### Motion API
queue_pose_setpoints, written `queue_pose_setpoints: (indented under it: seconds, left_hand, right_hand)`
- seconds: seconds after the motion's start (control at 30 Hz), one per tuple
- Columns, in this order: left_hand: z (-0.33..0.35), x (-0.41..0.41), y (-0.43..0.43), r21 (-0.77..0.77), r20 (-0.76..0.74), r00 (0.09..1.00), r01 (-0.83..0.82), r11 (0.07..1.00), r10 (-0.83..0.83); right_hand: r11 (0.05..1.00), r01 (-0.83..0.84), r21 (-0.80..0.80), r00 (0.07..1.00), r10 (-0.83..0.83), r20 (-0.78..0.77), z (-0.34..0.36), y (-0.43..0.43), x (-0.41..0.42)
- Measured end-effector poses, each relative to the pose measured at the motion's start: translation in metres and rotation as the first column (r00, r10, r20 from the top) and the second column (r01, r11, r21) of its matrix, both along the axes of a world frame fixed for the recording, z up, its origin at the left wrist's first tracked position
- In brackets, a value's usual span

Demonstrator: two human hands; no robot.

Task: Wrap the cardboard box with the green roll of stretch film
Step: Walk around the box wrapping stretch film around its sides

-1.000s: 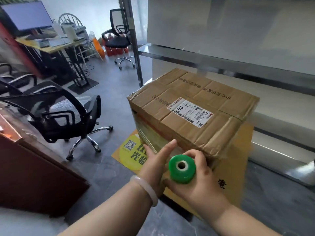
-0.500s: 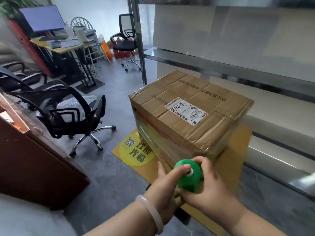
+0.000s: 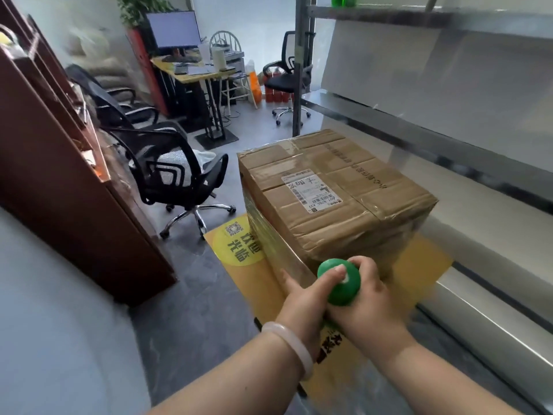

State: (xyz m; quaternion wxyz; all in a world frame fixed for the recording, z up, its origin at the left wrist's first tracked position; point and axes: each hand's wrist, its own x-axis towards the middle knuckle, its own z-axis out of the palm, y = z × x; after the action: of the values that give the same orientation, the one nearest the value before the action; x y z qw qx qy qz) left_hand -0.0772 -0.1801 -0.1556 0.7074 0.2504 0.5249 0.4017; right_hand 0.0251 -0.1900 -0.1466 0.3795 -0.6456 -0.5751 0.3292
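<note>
Two hands meet at the lower centre of the frame, both clamped on the green roll (image 3: 341, 284) of stretch film, which sits right at the near bottom corner of the cardboard box (image 3: 344, 217). From where I stand, the left hand (image 3: 300, 310), with a pale bracelet (image 3: 294, 345) on its wrist, lays its thumb across the roll's end face beside the white core. One of its fingers stretches forward along the box's glossy, film-covered side, and the others are hidden beneath the roll. The right hand (image 3: 369, 307) curls round the roll from the right, fingertips over the top. The box fills the middle of the frame, taped shut, with a white shipping label (image 3: 308, 190) on its top. It rests on a yellow base (image 3: 260, 292) printed with a pale green circle and a QR code; mat or carton, I cannot tell. Behind the box, along the right of the frame, runs a metal shelf rack (image 3: 419, 139). A black office chair (image 3: 176, 175) stands at centre left, a dark brown cabinet (image 3: 59, 175) at far left, and a bench (image 3: 191, 74) carrying a monitor (image 3: 173, 29) at upper left.
</note>
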Motion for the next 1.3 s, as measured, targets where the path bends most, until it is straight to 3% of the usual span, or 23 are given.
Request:
queue_pose_setpoints:
  seconds: [0.13, 0.23, 0.33, 0.57, 0.67, 0.77, 0.9, 1.17, 1.3]
  left_hand:
    - [-0.004, 0.017, -0.009, -0.039, 0.040, 0.999, -0.035, 0.999, 0.037]
    - [-0.011, 0.026, -0.006, -0.060, 0.050, 0.997, -0.059, 0.996, 0.062]
    - [-0.020, 0.034, 0.000, -0.098, 0.070, 0.994, -0.080, 0.992, 0.087]
    - [-0.029, 0.067, -0.001, -0.063, 0.039, 0.989, -0.137, 0.989, 0.140]
    - [-0.024, 0.087, -0.006, -0.073, 0.069, 0.991, -0.109, 0.991, 0.114]
    - [-0.019, 0.106, 0.001, -0.086, 0.086, 0.975, -0.197, 0.977, 0.205]
    - [-0.023, 0.134, 0.010, -0.124, 0.108, 0.897, -0.416, 0.901, 0.429]
    - [-0.011, 0.188, 0.015, -0.113, 0.127, 0.808, -0.564, 0.818, 0.575]
    - [-0.010, 0.206, 0.017, -0.121, 0.138, 0.816, -0.548, 0.827, 0.561]
  right_hand:
    - [1.000, 0.024, 0.014, 0.997, -0.022, -0.076, -0.007, -0.004, 0.012]
    - [0.994, -0.093, -0.049, 0.988, 0.087, -0.125, -0.011, -0.003, 0.029]
    - [0.980, -0.186, -0.074, 0.982, 0.183, -0.048, -0.013, -0.003, 0.049]
    - [0.995, -0.093, -0.030, 0.995, 0.094, 0.040, 0.002, 0.000, 0.077]
    - [0.990, -0.138, 0.004, 0.988, 0.138, 0.072, 0.000, 0.008, 0.092]
    - [0.959, -0.283, -0.001, 0.958, 0.283, 0.044, -0.005, 0.029, 0.115]
    - [0.852, -0.520, -0.063, 0.845, 0.524, 0.103, -0.009, 0.056, 0.151]
    - [0.828, -0.556, 0.073, 0.828, 0.545, 0.134, -0.016, 0.084, 0.179]
    - [0.821, -0.570, -0.038, 0.819, 0.571, 0.057, -0.020, 0.092, 0.189]
